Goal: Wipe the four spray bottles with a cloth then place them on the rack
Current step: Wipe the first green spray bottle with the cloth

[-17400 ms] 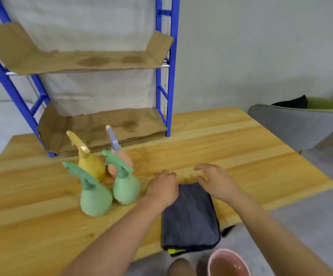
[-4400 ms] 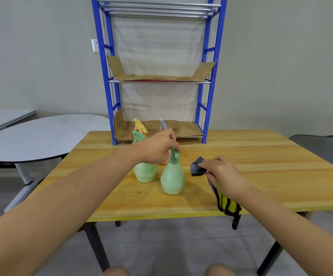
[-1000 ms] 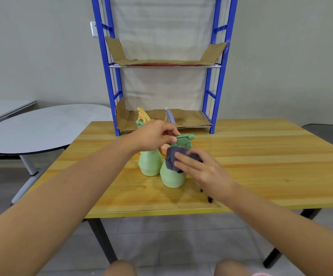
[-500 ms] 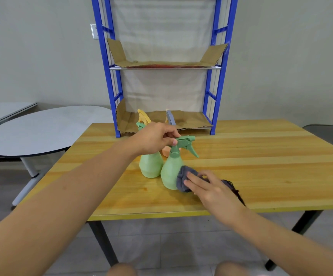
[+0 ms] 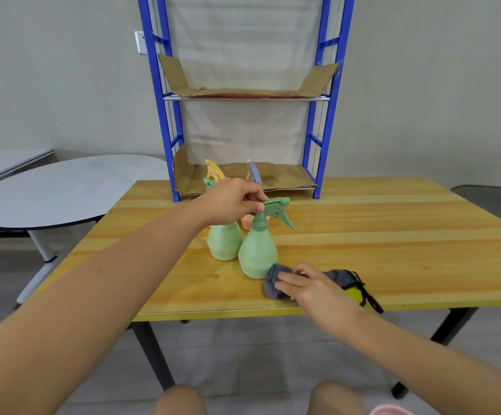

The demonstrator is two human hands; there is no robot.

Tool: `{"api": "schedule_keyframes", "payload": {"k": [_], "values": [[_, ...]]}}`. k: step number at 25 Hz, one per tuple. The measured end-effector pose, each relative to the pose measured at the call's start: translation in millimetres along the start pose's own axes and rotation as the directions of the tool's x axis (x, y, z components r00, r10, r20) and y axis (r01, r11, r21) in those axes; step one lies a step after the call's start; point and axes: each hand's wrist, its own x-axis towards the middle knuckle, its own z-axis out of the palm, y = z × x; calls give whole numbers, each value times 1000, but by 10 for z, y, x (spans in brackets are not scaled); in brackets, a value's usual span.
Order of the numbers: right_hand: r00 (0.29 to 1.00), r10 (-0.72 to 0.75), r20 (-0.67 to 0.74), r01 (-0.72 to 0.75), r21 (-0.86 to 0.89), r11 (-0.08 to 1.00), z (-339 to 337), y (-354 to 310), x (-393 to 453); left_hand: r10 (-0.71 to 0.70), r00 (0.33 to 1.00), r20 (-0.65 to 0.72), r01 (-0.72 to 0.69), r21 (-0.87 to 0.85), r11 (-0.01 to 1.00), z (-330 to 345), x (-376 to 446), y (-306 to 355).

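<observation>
1. Our left hand (image 5: 231, 202) pinches the spray head of the upright front green bottle (image 5: 257, 253), near the tabletop's (image 5: 393, 235) front edge.
2. Our right hand (image 5: 312, 287), fingers (image 5: 286, 284) extended, presses the cloth (image 5: 274, 283) at the bottle's base, right side.

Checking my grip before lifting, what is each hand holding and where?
Left hand pinches the front green spray bottle by its trigger head. Right hand lies with straight fingers on the grey cloth, beside the bottle's base.

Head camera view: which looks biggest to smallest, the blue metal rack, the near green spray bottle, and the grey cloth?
1. Blue metal rack, by far.
2. Near green spray bottle.
3. Grey cloth, though the right hand hides part of it, so this is unsure.
</observation>
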Motion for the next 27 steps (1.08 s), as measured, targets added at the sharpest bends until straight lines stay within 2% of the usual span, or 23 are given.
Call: {"api": "schedule_keyframes", "payload": {"k": [1,3,5,8,10,12,13,16,17,21,23,25,27], "values": [[1000,-3,-18,3,8,1000,-7,44,-9,1,1000,0,-1,-2,1000,-2,-5,20],[987,71,-145,-63,57,996,-153,103,81,-10,1000,7,10,-4,1000,-28,-26,45],[957,159,-242,-155,38,987,-364,96,226,-22,1000,10,22,-13,1000,-83,-62,66],[920,195,-340,-214,-19,977,-468,85,410,-30,999,12,30,-24,999,-74,-84,69],[877,269,-397,-282,28,959,-442,83,587,-52,998,24,53,-63,997,-53,-73,41],[857,326,-400,-321,82,943,-360,25,707,-76,997,35,79,-114,990,-53,-54,6],[877,308,-369,-300,79,951,-287,-32,717,-81,996,43,86,-146,986,-56,-48,-11],[954,136,-267,-144,-12,989,-168,-205,641,-64,996,68,76,-189,979,-69,-70,12],[950,122,-286,-128,-1,992,-191,-195,637,-64,995,78,78,-185,980,-71,-71,19],[840,324,-434,-275,173,946,-305,-52,711,-68,993,97,86,-187,979,-79,-52,-32],[876,272,-399,-273,56,960,-224,-152,745,-68,992,106,88,-200,976,-89,-47,-26],[935,114,-336,-147,-76,986,-152,-245,734,-68,991,117,91,-206,974,-96,-51,9],[937,105,-332,-131,-59,990,-225,-172,709,-74,990,124,96,-182,979,-97,-56,16]]}}
